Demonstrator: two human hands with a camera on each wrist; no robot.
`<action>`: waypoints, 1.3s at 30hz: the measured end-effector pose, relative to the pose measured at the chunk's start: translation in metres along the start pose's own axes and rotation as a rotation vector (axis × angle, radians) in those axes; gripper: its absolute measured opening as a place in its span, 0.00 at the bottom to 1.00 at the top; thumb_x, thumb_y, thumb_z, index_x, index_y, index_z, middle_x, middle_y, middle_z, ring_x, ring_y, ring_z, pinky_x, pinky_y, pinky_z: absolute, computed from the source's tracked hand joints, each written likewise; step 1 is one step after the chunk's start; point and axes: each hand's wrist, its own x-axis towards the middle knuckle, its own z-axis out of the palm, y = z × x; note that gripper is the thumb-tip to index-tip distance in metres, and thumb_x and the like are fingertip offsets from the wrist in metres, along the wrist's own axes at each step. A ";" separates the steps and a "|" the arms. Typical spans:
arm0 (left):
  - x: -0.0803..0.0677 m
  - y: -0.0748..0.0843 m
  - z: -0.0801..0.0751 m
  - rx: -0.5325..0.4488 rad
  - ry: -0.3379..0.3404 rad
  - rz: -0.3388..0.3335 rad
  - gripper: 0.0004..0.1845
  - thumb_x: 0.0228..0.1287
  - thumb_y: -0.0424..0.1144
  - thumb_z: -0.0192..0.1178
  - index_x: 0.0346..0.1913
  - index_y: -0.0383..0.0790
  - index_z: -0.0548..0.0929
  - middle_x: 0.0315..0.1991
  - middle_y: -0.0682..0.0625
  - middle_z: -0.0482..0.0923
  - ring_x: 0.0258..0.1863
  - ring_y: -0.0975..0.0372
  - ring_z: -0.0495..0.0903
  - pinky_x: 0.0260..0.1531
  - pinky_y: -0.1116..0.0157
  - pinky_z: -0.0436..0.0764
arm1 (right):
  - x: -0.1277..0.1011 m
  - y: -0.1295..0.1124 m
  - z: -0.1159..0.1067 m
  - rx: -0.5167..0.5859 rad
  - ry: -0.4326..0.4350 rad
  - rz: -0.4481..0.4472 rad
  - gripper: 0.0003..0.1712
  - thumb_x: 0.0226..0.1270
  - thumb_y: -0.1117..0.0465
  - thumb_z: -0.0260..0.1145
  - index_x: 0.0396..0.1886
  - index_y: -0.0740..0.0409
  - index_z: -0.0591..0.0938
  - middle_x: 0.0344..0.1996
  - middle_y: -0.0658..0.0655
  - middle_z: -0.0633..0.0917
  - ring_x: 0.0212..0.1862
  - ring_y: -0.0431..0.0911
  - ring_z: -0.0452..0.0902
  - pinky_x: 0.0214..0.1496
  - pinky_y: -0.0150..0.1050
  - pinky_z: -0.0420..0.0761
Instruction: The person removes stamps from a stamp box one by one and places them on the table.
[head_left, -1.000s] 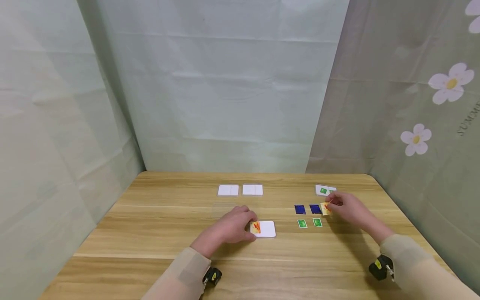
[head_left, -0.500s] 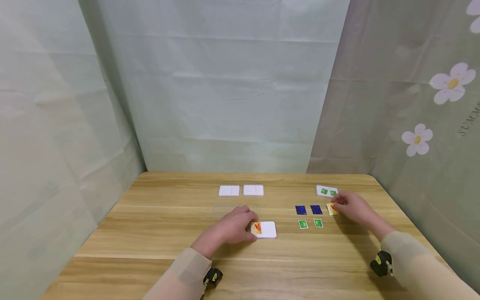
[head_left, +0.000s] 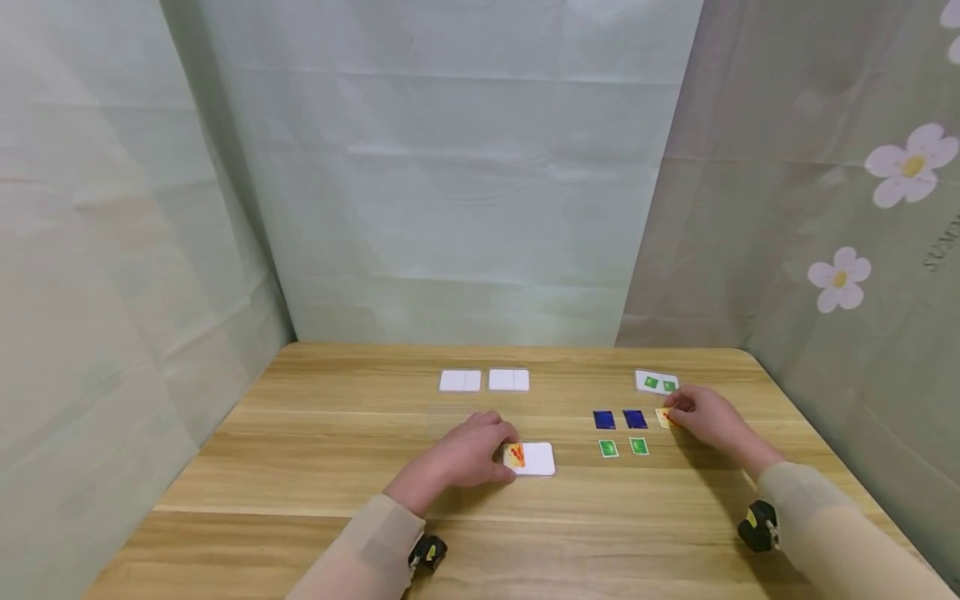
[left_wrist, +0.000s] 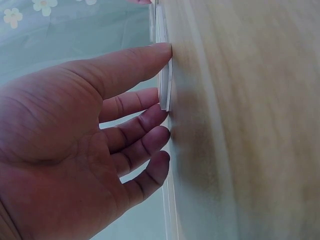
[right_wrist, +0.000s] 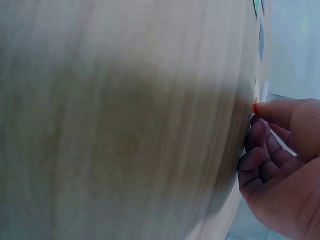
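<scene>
My left hand [head_left: 471,450] holds a white card [head_left: 537,459] by its left end. In the left wrist view the thumb and index fingertip meet the edges of this thin, layered card. A small yellow-orange square card [head_left: 514,455] lies on its left half. Farther right, my right hand [head_left: 708,417] pinches another yellow-orange square card [head_left: 663,417] at the tabletop, partly hidden by the fingers. The right wrist view shows the thumb tip on its orange edge. Left of it lie two dark blue square cards [head_left: 603,420], with two green square cards [head_left: 608,449] in front.
Two white cards [head_left: 460,381] lie side by side near the table's back edge. Behind the right hand is a white card [head_left: 649,377] bearing two green squares. A faint clear sheet [head_left: 444,417] lies behind the left hand. Fabric curtains [head_left: 450,208] surround the wooden table [head_left: 337,500].
My right hand has moved slightly right with the yellow-orange square card, away from the blue ones. The white card with green squares is less covered. My left hand stays on its white card.
</scene>
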 end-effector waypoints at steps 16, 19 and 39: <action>0.002 -0.001 -0.001 0.014 0.002 0.006 0.25 0.65 0.45 0.83 0.61 0.42 0.88 0.53 0.52 0.81 0.52 0.60 0.75 0.58 0.60 0.79 | 0.002 -0.003 0.000 -0.009 -0.007 0.012 0.06 0.79 0.70 0.68 0.49 0.67 0.84 0.43 0.64 0.87 0.46 0.58 0.80 0.56 0.63 0.81; 0.002 -0.002 -0.001 0.012 0.001 0.008 0.25 0.64 0.45 0.83 0.61 0.42 0.88 0.52 0.53 0.81 0.51 0.60 0.75 0.57 0.60 0.79 | 0.002 -0.001 0.000 -0.003 -0.007 0.011 0.07 0.79 0.69 0.69 0.50 0.68 0.84 0.43 0.65 0.87 0.46 0.58 0.80 0.55 0.61 0.82; -0.001 -0.001 -0.003 0.022 -0.005 -0.023 0.29 0.60 0.48 0.85 0.59 0.40 0.87 0.49 0.52 0.81 0.48 0.60 0.74 0.53 0.61 0.79 | -0.002 -0.082 0.026 0.063 -0.029 -0.166 0.09 0.78 0.66 0.72 0.53 0.64 0.87 0.40 0.54 0.86 0.41 0.49 0.82 0.44 0.45 0.84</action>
